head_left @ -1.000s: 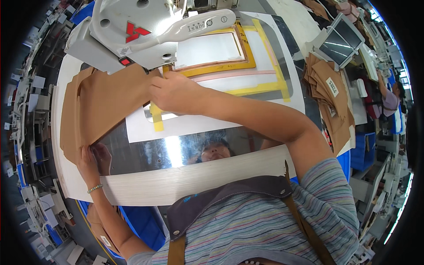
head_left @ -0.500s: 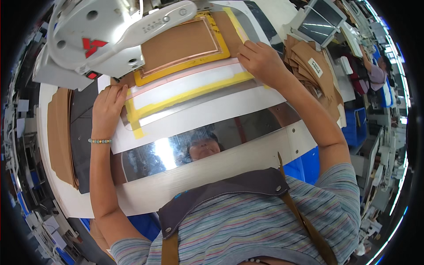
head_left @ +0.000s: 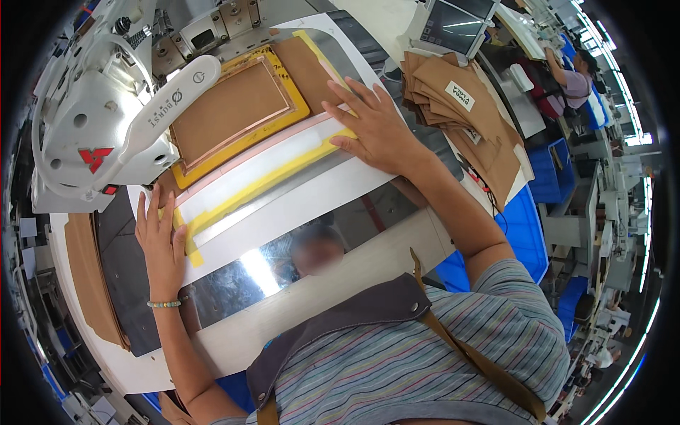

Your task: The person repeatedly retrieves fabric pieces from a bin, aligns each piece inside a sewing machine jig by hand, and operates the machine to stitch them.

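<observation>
A yellow rectangular frame [head_left: 244, 147] with a copper-coloured inner strip lies over a brown sheet [head_left: 234, 106] at the machine. In front runs a white board [head_left: 283, 205] marked with strips of yellow tape [head_left: 262, 181]. My left hand [head_left: 160, 244] rests at the board's left end, fingers apart, beside the tape corner. At the right end my right hand [head_left: 379, 131] is spread flat with fingertips over the tape and the brown sheet's edge. Neither hand holds anything that I can see. A shiny metal plate [head_left: 227, 292] sits nearer to me.
The white machine head [head_left: 74, 134] with its long handle [head_left: 163, 106] overhangs the far left. Brown cut pieces are stacked at the right [head_left: 460, 134] and left [head_left: 88, 276]. A screen [head_left: 453, 28] stands behind; a blue bin [head_left: 524, 234] is at right. Another person [head_left: 577, 85] works beyond.
My right hand has gone from pinched fingers at the sheet's edge to spread flat. The left hand's fingers have parted too. My view has shifted, showing more of the machine's back.
</observation>
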Demonstrator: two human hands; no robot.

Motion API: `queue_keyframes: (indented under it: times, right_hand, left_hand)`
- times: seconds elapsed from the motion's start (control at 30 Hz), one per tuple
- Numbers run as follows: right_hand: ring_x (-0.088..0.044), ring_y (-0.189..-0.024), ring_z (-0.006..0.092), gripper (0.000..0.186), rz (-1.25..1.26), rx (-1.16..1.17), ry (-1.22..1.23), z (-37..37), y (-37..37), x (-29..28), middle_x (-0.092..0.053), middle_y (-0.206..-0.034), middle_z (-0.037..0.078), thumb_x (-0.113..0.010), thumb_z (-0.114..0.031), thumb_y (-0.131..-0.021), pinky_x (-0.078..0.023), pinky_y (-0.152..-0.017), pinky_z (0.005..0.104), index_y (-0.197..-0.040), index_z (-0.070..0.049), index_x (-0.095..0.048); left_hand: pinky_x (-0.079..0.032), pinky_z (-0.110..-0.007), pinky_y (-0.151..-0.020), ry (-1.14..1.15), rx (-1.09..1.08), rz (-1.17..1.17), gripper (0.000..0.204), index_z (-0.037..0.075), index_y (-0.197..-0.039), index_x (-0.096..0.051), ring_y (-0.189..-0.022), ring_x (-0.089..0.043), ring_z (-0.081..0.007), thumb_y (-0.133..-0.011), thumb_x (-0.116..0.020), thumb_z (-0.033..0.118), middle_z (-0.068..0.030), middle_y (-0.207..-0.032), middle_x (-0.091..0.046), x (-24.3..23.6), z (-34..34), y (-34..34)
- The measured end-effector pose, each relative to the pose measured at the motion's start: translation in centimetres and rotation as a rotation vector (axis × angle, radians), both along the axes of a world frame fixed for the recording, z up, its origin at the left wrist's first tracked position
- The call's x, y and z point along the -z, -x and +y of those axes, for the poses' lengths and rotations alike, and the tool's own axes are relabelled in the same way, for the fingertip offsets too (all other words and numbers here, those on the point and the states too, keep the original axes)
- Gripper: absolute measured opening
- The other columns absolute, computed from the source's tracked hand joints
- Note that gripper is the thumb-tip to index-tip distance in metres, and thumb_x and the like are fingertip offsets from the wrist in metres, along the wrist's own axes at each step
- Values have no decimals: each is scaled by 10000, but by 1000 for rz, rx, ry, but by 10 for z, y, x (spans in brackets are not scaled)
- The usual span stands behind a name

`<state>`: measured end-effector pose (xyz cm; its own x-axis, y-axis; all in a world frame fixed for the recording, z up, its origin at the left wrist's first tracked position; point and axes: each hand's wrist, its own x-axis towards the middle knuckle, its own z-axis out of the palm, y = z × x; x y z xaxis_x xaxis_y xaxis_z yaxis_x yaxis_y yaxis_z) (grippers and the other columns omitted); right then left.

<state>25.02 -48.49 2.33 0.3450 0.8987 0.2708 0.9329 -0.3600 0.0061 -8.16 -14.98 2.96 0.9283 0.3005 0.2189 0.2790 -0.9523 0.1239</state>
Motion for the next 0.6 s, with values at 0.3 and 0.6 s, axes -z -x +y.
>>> queue_keyframes:
  times: [0.3,0.6]
  right_hand:
    - [-285,-1595,361,584,77,-27,-76,-4,-2,-1,-358,-1722,132,-507,-509,-1112,-233,-1273,597,-1524,-104,-593]
    - [-288,-1596,374,545,102,-14,-32,-1,-1,-4,-405,-1698,127,-536,-462,-1106,-243,-1275,575,-1542,-138,-586]
  left_hand:
    - [-223,-506,-1297,20,-9,-26,492,145,-1540,-608,-1613,-297,-362,-1056,-600,233,-98,-1695,-444,1,6,3]
    - [-303,-506,-1258,-31,-40,-69,424,96,-1441,-679,-1556,-398,-385,-1028,-652,184,-113,-1638,-519,-2,7,12]
